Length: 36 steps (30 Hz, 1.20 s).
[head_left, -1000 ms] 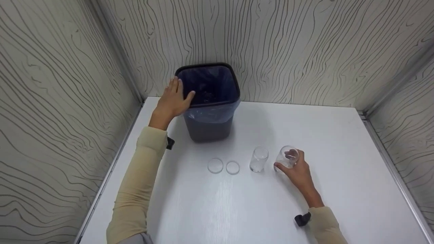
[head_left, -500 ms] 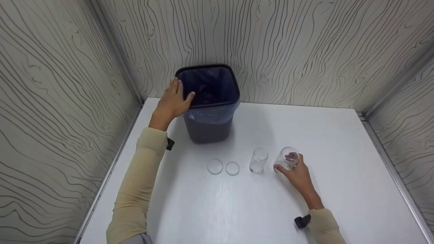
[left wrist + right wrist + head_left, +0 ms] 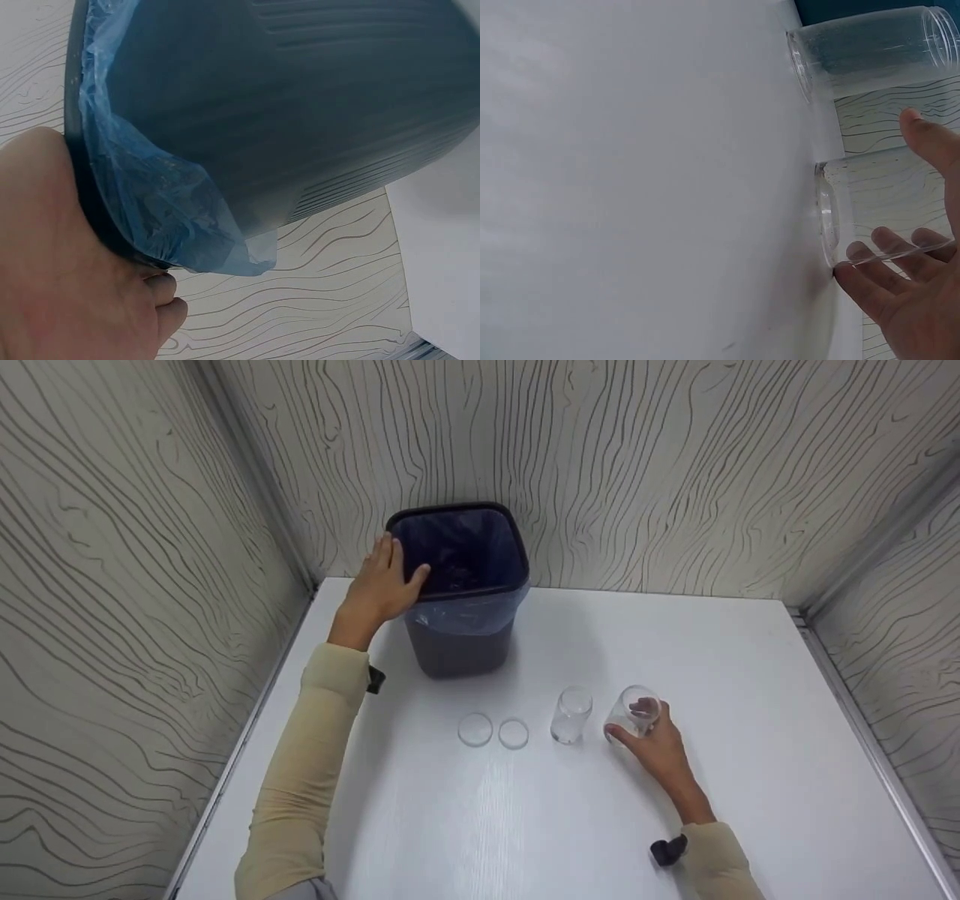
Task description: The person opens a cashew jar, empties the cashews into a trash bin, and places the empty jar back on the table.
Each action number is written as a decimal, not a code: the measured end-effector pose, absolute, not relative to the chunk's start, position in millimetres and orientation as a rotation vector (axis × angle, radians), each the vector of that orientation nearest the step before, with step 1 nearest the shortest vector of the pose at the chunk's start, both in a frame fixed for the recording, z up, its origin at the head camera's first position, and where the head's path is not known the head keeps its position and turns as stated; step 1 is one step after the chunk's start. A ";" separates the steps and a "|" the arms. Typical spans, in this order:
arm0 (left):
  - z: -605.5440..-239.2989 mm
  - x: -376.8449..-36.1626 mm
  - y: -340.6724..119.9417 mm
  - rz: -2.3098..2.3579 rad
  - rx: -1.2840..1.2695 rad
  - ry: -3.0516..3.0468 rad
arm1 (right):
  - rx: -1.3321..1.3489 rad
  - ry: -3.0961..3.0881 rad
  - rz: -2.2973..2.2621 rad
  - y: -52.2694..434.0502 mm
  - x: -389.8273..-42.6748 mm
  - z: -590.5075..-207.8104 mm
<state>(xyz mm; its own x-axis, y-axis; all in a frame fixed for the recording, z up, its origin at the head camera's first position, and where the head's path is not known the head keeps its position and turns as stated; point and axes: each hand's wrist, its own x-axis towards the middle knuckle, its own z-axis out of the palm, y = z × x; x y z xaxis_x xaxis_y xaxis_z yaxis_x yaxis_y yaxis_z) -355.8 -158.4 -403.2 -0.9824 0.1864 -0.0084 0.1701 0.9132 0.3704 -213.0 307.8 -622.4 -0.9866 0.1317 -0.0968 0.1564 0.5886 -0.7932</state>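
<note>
A dark waste bin (image 3: 459,639) lined with a blue bag (image 3: 169,199) stands at the back of the white table (image 3: 525,825). My left hand (image 3: 381,583) grips the bin's left rim, thumb hooked inside and fingers on the outside; the left wrist view shows the palm (image 3: 67,285) against the rim. My right hand (image 3: 654,737) holds a clear glass jar (image 3: 636,709) that stands on the table, with fingers (image 3: 889,251) behind it and the thumb in front. A second clear jar (image 3: 571,715) stands just to its left, untouched. Two round clear lids (image 3: 475,729) (image 3: 514,733) lie flat further left.
Patterned walls close in the table on the left, back and right. The bin sits near the back left corner. Bare tabletop stretches in front of the jars and to the right of my right hand.
</note>
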 end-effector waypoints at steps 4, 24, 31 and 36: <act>-402.1 -355.3 -157.9 0.578 0.289 3.028 | 0.255 2.776 -1.386 308.6 -212.6 -622.2; -403.2 -359.0 -158.7 0.538 0.362 3.071 | 0.159 2.729 -1.403 316.9 -210.6 -619.0; -402.2 -360.6 -156.0 0.537 0.403 3.105 | 0.061 2.762 -1.338 323.5 -207.3 -617.3; -399.8 -361.1 -153.8 0.570 0.415 3.155 | 0.047 2.764 -1.337 330.0 -206.6 -614.6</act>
<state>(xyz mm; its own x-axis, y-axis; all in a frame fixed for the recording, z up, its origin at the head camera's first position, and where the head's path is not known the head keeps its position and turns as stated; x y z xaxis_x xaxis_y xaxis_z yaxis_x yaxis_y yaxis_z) -361.1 -153.8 -399.8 -0.9629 0.2343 0.1340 0.2664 0.9049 0.3319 -206.6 330.0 -614.6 -0.9970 -0.0035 -0.0774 0.0585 0.6207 -0.7818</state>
